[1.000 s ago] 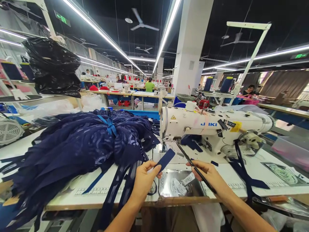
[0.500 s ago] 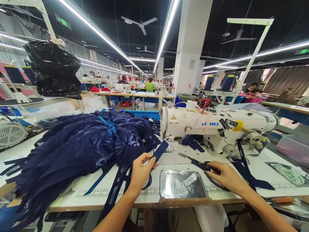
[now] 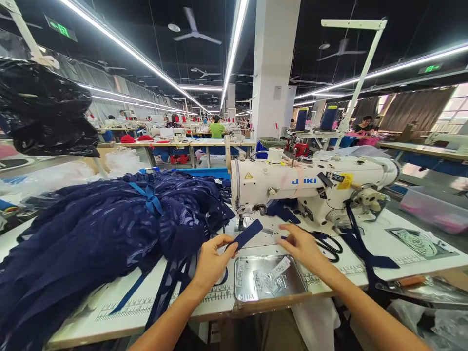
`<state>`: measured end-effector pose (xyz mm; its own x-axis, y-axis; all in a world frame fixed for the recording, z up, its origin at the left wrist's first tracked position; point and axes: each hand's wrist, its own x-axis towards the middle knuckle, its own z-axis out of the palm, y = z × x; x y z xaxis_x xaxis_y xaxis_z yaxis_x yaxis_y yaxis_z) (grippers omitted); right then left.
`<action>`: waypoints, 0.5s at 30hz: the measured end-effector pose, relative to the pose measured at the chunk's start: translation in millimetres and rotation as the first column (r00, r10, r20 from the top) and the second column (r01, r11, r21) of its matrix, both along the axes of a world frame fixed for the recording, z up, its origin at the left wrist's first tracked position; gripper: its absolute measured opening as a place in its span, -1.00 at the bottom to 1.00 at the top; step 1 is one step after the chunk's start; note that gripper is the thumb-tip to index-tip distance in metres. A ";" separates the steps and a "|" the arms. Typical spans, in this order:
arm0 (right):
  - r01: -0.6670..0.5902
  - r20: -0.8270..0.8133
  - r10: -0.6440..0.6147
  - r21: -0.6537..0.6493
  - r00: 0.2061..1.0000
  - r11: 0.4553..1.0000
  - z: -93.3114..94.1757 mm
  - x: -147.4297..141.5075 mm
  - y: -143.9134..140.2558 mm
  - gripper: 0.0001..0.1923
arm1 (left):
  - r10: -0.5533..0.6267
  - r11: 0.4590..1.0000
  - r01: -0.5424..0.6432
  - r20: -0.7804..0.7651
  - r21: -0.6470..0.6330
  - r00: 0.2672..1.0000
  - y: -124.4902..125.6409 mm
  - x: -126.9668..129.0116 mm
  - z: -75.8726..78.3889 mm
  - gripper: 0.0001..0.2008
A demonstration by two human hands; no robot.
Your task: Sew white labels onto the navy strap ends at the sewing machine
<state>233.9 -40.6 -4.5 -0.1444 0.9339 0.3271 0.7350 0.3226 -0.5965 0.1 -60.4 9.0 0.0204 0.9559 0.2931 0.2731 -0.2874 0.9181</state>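
Between the thumb and fingers of my left hand (image 3: 215, 256) is the end of a navy fabric strap (image 3: 248, 235), angled up toward the sewing machine's needle area. My right hand (image 3: 302, 246) hovers above the tabletop, fingers apart and nothing visibly gripped. Just right of it lie scissors with black handles (image 3: 331, 246); the hand covers part of their blades. Below and between my hands sits a metal tray (image 3: 243, 287) with several small white labels (image 3: 272, 280). The white sewing machine (image 3: 263, 178) stands directly beyond my hands.
A large tied bundle of navy patterned fabric (image 3: 120, 234) covers the table's left side. Navy scraps (image 3: 283, 210) lie under the machine arm. At right are dark straps (image 3: 365, 253) and a packet with a pale green coil (image 3: 420, 243). Ruler markings run along the front edge.
My right hand has let go of the scissors and moved left toward the strap, leaving them on the table. My left hand still holds the strap. The view has shifted right.
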 end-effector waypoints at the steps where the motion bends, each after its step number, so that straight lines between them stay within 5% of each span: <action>1: -0.135 -0.198 0.107 -0.134 0.974 0.982 2.4 -14.9 0.2 -0.60 | -0.001 1.000 0.002 -0.044 0.020 0.999 1.2 0.9 0.6 -0.84; 4: -0.631 -0.685 0.333 -0.239 0.648 0.738 3.9 -51.6 2.6 -0.51 | 0.026 0.994 -0.008 -0.163 0.112 0.986 6.6 1.3 -1.1 -0.84; 7: -0.849 -0.879 0.294 -0.200 0.377 0.490 0.0 -66.9 7.9 -0.54 | 0.085 0.972 -0.030 -0.226 0.235 0.970 13.3 -1.3 -3.4 -0.85; 11: -0.846 -0.918 0.124 -0.287 0.377 0.449 -3.1 -52.4 21.7 -0.68 | 0.121 0.882 0.056 -0.340 0.468 0.933 20.2 -6.8 0.0 -0.86; 15: -0.855 -0.886 0.076 -0.415 0.457 0.311 0.3 -25.1 33.5 -0.42 | 0.121 0.743 0.304 -0.567 0.596 0.815 26.2 -12.1 -1.5 -0.86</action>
